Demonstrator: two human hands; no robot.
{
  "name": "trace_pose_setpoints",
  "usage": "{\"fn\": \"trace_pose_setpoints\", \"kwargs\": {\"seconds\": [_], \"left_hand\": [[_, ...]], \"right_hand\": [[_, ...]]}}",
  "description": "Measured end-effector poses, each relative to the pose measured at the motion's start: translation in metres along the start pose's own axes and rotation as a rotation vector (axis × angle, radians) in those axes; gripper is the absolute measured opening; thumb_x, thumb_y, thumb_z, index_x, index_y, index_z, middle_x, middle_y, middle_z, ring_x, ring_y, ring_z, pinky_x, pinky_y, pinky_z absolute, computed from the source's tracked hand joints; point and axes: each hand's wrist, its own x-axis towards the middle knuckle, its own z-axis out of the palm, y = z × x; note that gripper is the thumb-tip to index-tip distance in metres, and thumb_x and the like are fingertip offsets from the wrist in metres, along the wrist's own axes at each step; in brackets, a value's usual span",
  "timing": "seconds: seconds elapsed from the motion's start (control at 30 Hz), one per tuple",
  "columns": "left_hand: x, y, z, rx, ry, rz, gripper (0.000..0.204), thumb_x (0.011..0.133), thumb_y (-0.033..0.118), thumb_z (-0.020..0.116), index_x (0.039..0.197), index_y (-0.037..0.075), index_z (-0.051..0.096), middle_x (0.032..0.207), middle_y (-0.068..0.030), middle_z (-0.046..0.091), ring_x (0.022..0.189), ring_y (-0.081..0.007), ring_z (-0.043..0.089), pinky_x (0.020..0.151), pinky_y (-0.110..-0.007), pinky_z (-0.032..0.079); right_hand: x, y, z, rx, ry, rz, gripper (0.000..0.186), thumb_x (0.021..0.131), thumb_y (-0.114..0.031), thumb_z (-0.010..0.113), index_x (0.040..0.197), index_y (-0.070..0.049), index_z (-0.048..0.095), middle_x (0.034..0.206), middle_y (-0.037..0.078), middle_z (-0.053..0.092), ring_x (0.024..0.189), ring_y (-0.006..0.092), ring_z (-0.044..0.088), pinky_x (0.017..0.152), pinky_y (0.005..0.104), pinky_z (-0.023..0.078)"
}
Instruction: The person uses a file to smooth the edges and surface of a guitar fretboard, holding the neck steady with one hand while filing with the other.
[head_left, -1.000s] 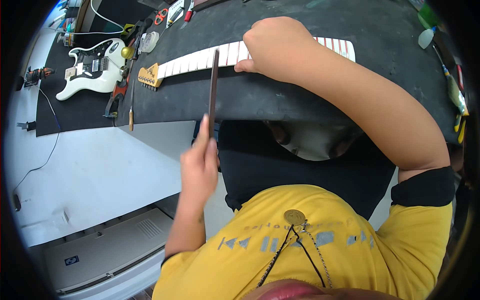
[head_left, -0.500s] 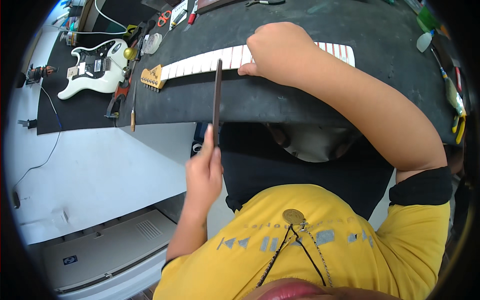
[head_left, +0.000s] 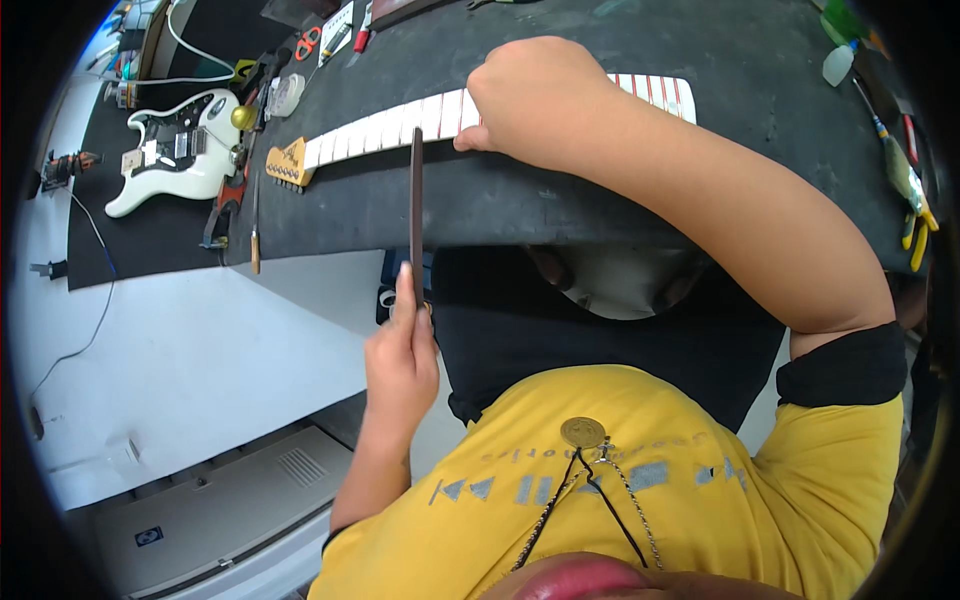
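the guitar neck [head_left: 385, 127] lies on the dark worktop [head_left: 560, 205], its wooden head [head_left: 287, 163] to the left. the right hand [head_left: 540, 95] has its grip curled over the neck, holding it, thumb by the near edge. the left hand [head_left: 400, 360] has its grip closed round a long dark bar [head_left: 417, 210], its tip by that edge. farther left are a thin tool [head_left: 255, 245] and a white guitar body [head_left: 152, 190].

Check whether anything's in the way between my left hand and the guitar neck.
Nothing visible blocks it. The dark bar in your left hand reaches over the table to the near edge of the guitar neck; whether it touches isn't clear. Your right hand covers part of the neck farther right.
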Motion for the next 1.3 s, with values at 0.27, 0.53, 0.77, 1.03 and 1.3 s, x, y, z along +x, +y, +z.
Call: {"fn": "trace_pose_setpoints", "kwargs": {"seconds": [0.27, 0.53, 0.77, 1.03, 1.3], "left_hand": [[0.155, 0.050, -0.004, 0.016, -0.066, -0.097, 0.054, 0.119, 0.011, 0.057, 0.172, 0.013, 0.056, 0.072, -0.0003, 0.055, 0.059, -0.0074, 0.052, 0.056, -0.031, 0.046], [-0.008, -0.010, -0.003, -0.002, 0.007, 0.013, 0.057, 0.117, 0.002, 0.056, 0.173, 0.012, 0.055, 0.072, 0.0034, 0.053, 0.060, -0.0064, 0.051, 0.057, -0.028, 0.048], [0.150, 0.044, -0.013, 0.035, -0.069, -0.092, 0.053, 0.118, 0.012, 0.059, 0.171, 0.015, 0.058, 0.070, 0.0009, 0.052, 0.059, -0.0083, 0.054, 0.055, -0.030, 0.047], [-0.002, -0.004, -0.011, -0.056, -0.038, -0.049, 0.057, 0.117, 0.003, 0.056, 0.173, 0.012, 0.056, 0.073, 0.0023, 0.056, 0.062, -0.0062, 0.053, 0.060, -0.027, 0.050], [0.147, 0.055, -0.016, -0.094, -0.088, -0.159, 0.053, 0.118, 0.012, 0.059, 0.171, 0.013, 0.058, 0.072, 0.0024, 0.056, 0.060, -0.0068, 0.054, 0.056, -0.030, 0.049]], "right_hand": [[0.001, -0.002, -0.009, -0.031, -0.011, -0.007, 0.061, 0.096, -0.059, 0.085, 0.082, 0.000, 0.082, 0.082, 0.019, 0.079, 0.087, 0.0395, 0.081, 0.080, 0.0489, 0.066], [0.004, -0.005, -0.011, -0.049, -0.082, 0.030, 0.045, 0.096, -0.053, 0.087, 0.097, -0.007, 0.089, 0.095, 0.015, 0.085, 0.096, 0.0351, 0.084, 0.086, 0.0463, 0.068], [0.004, -0.005, -0.011, -0.050, -0.066, 0.022, 0.045, 0.095, -0.052, 0.087, 0.097, -0.007, 0.089, 0.091, 0.016, 0.084, 0.095, 0.0353, 0.084, 0.084, 0.0472, 0.067], [0.001, 0.001, -0.003, -0.008, -0.016, 0.016, 0.061, 0.096, -0.057, 0.086, 0.083, 0.002, 0.081, 0.085, 0.020, 0.079, 0.088, 0.0395, 0.081, 0.081, 0.0491, 0.066], [0.004, -0.001, -0.006, -0.010, -0.005, -0.029, 0.063, 0.096, -0.059, 0.085, 0.083, 0.002, 0.080, 0.087, 0.020, 0.080, 0.087, 0.0397, 0.081, 0.081, 0.0492, 0.066]]}}
